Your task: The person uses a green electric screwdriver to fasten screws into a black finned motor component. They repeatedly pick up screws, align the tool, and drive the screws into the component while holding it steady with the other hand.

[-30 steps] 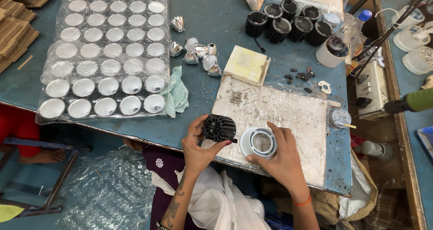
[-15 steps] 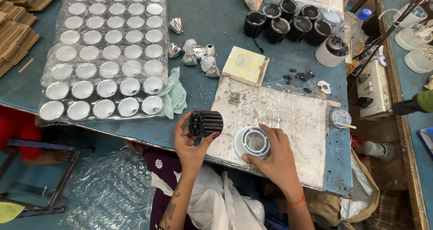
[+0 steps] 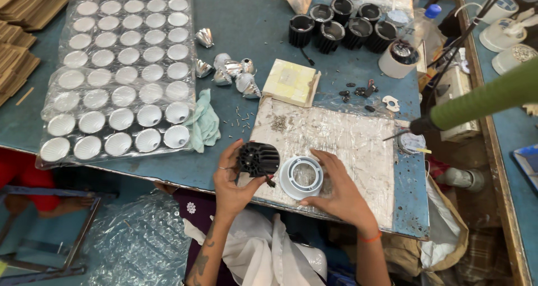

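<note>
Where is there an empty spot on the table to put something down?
Bare blue table lies between the reflector tray and black heat sinks. The white board's middle is also bare. Crowded: screws and loose silver reflectors.
</note>
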